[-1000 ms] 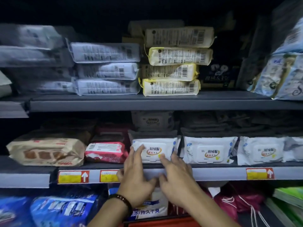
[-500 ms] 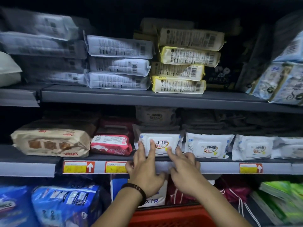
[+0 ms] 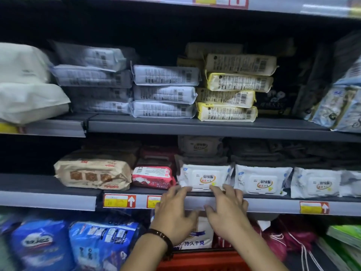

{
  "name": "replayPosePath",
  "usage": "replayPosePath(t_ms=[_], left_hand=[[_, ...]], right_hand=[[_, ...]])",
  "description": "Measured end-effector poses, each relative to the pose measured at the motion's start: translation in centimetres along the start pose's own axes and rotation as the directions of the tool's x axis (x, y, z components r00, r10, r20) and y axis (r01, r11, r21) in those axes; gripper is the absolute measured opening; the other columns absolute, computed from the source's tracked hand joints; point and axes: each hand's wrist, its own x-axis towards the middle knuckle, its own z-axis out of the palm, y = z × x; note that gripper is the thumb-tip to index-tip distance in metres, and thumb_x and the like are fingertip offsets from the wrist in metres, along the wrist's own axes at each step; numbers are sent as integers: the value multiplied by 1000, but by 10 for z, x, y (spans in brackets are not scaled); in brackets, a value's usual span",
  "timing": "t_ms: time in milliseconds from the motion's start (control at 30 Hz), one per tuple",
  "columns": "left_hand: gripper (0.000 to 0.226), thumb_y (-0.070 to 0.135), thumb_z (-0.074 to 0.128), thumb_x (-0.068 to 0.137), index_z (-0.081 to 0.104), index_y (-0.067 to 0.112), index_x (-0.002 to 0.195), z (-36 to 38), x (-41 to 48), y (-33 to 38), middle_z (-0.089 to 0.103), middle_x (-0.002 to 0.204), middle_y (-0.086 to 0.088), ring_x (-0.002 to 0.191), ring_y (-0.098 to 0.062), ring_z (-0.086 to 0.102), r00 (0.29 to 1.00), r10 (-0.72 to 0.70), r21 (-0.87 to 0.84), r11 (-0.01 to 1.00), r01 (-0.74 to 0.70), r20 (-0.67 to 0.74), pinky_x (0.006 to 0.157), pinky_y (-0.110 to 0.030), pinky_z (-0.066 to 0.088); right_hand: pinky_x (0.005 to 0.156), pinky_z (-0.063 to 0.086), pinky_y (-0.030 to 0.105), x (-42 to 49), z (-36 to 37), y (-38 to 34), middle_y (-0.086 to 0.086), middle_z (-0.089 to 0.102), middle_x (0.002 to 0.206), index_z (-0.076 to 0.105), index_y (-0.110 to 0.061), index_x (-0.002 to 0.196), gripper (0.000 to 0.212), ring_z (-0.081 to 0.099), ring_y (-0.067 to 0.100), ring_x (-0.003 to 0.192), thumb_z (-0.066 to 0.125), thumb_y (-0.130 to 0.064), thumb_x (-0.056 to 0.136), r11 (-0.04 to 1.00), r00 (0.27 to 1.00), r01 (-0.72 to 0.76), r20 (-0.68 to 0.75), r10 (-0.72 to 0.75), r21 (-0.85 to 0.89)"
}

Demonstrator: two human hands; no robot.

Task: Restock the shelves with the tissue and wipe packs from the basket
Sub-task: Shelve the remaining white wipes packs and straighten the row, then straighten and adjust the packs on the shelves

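Drew left hand (image 3: 175,210) and right hand (image 3: 226,208) down white wipe pack (image 3: 205,177), centre frame, to shelf lip (image 3: 273,206); kept fingers (image 3: 182,191) relaxed, grasping nothing; judged pack seated.

Left hand (image 3: 173,214) and right hand (image 3: 227,211) touch white wipe pack (image 3: 204,178) on shelf (image 3: 58,200).

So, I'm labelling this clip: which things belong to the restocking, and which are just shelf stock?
Job: left hand, right hand, white wipe pack at their fingertips, red basket below.
Just there: yellow packs, beige pack, pink pack, blue bags.
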Motion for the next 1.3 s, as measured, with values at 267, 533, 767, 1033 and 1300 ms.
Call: replayPosePath(t_ms=[267, 533, 767, 1033, 1300], left_hand=[[29, 37, 70, 92, 66, 35, 121, -60, -33, -60, 67, 108, 19, 91, -4, 67, 988, -149, -70, 987, 147, -35, 89, -27, 57], [66, 29, 69, 95, 39, 25, 154, -79, -18, -84, 73, 95, 6, 87, -11, 69, 930, -364, -370, 871, 324, -43, 81, -32, 56], [68, 34, 68, 96, 37, 18, 154, -80, -7, -84, 73, 84, 4, 83, -14, 71, 912, -406, -431, 813, 391, 62, 85, -35, 58], [53, 37, 70, 92, 47, 27, 139, -79, 1, -87, 73, 86, 0, 85, -20, 73, 898, -430, -485, 769, 417, 91, 87, -42, 60], [38, 28, 69, 95, 47, 37, 125, -77, 4, -84, 72, 97, 1, 90, -20, 70, 908, -416, -564, 736, 374, 59, 85, -36, 58]], right_hand=[[93, 51, 30, -27, 11, -60, -14, 64, 119, 65, -32, 124, 31, 64, 11, 111, 63, -46, 97, 959, 988, 131, -117, -104, 253], [71, 59, 35, 36, 31, -110, -10, 75, 88, 66, -34, 118, 33, 73, 18, 86, 71, -53, 91, 954, 996, -48, -61, 69, 296], [70, 59, 35, 51, 51, -118, -7, 76, 83, 77, -26, 108, 22, 71, 16, 76, 67, -43, 100, 926, 986, -22, -147, 83, 376], [49, 37, 26, 60, 2, -116, -4, 58, 60, 54, -17, 65, 47, 54, 11, 56, 54, -33, 109, 893, 974, -47, -177, 140, 447], [69, 59, 35, 75, 2, -125, 7, 72, 60, 69, -11, 74, 56, 73, 26, 61, 50, -52, 107, 875, 967, -176, -88, 240, 451]])
